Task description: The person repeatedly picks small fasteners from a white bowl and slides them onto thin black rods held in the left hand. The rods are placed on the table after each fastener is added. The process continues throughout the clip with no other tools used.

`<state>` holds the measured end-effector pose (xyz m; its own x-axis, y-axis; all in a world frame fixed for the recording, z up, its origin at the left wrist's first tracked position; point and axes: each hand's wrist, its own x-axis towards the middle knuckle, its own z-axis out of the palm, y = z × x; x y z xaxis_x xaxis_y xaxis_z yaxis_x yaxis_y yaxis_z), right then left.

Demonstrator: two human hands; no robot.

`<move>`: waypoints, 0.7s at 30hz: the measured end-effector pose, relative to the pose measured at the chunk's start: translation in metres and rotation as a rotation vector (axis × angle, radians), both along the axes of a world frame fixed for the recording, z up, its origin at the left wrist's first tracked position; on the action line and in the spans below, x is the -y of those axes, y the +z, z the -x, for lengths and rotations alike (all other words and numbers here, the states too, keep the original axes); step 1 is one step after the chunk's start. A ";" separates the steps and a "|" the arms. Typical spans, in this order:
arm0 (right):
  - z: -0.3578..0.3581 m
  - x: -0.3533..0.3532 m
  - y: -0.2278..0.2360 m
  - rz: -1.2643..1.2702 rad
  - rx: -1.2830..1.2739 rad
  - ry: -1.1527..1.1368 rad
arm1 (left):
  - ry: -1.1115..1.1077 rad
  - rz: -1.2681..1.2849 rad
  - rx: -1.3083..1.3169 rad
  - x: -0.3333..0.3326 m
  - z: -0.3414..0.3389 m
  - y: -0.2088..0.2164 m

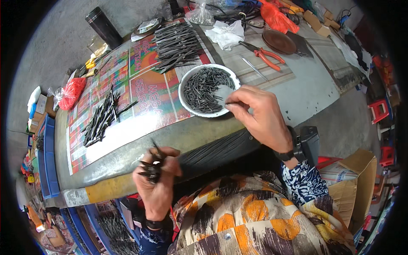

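In the head view, the left hand (159, 187), lower centre-left, is wrapped around a bunch of dark strips (151, 171). Over at the centre, the right hand (263, 114) has thumb and forefinger together at the right rim of the white bowl (182, 95); can't tell whether they pinch a pin. Plenty of short dark pins (202, 91) in there, bare bottom showing! A neat stack (176, 44) lies upper centre; a looser pile (102, 117), left, looks unsorted.
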<state>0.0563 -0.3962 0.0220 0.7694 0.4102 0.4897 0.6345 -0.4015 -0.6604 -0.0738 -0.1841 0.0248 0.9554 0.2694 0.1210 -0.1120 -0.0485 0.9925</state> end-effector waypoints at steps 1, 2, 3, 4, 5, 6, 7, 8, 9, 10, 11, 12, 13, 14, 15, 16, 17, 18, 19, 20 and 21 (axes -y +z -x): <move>-0.006 0.001 -0.002 0.063 0.057 -0.018 | 0.057 -0.009 -0.020 -0.004 -0.001 -0.001; -0.012 0.000 -0.005 0.117 0.115 -0.024 | 0.077 -0.001 0.012 -0.007 -0.004 -0.003; -0.018 -0.002 -0.007 0.168 0.169 -0.028 | 0.115 -0.008 0.024 -0.009 -0.007 -0.005; -0.023 -0.004 -0.010 0.219 0.222 -0.031 | 0.110 -0.011 0.033 -0.010 -0.008 -0.008; -0.028 -0.005 -0.012 0.254 0.224 -0.030 | 0.112 -0.019 0.037 -0.011 -0.009 -0.009; -0.031 -0.007 -0.014 0.289 0.225 -0.028 | 0.111 -0.027 0.048 -0.012 -0.010 -0.010; -0.033 -0.008 -0.016 0.325 0.224 -0.024 | 0.121 -0.049 0.046 -0.012 -0.009 -0.012; -0.036 -0.011 -0.017 0.339 0.245 -0.019 | 0.131 -0.072 0.052 -0.011 -0.009 -0.013; -0.039 -0.013 -0.018 0.353 0.267 -0.013 | 0.140 -0.095 0.060 -0.010 -0.009 -0.014; -0.040 -0.015 -0.019 0.371 0.279 -0.013 | 0.131 -0.062 0.036 -0.011 -0.009 -0.013; -0.041 -0.017 -0.019 0.374 0.313 -0.013 | 0.122 -0.029 0.011 -0.013 -0.008 -0.012; -0.041 -0.019 -0.019 0.381 0.337 -0.017 | 0.112 0.004 -0.014 -0.014 -0.006 -0.010; -0.042 -0.021 -0.019 0.388 0.360 -0.022 | 0.116 0.038 -0.052 -0.015 -0.006 -0.009; -0.042 -0.021 -0.018 0.415 0.364 -0.005 | 0.097 0.066 -0.030 -0.017 -0.008 -0.009; -0.043 -0.020 -0.018 0.441 0.368 0.012 | 0.093 0.095 -0.021 -0.018 -0.011 -0.009; -0.044 -0.019 -0.017 0.468 0.371 0.029 | 0.075 0.144 0.000 -0.020 -0.013 -0.008; -0.045 -0.018 -0.017 0.485 0.393 0.067 | 0.102 0.040 -0.048 -0.023 -0.015 -0.007; -0.047 -0.015 -0.016 0.501 0.415 0.105 | 0.116 -0.046 -0.084 -0.028 -0.016 -0.004; -0.049 -0.012 -0.017 0.515 0.437 0.144 | 0.134 -0.130 -0.126 -0.032 -0.017 -0.001; -0.051 -0.009 -0.018 0.535 0.453 0.170 | 0.154 -0.213 -0.177 -0.037 -0.019 0.001; -0.054 -0.006 -0.019 0.551 0.470 0.198 | 0.130 -0.256 -0.188 -0.041 -0.022 0.004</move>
<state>0.1103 -0.3903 0.0026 0.4157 0.8003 0.4322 0.8951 -0.4443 -0.0381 -0.0514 -0.1430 0.0283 0.9271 0.3739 0.0256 0.0951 -0.3007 0.9490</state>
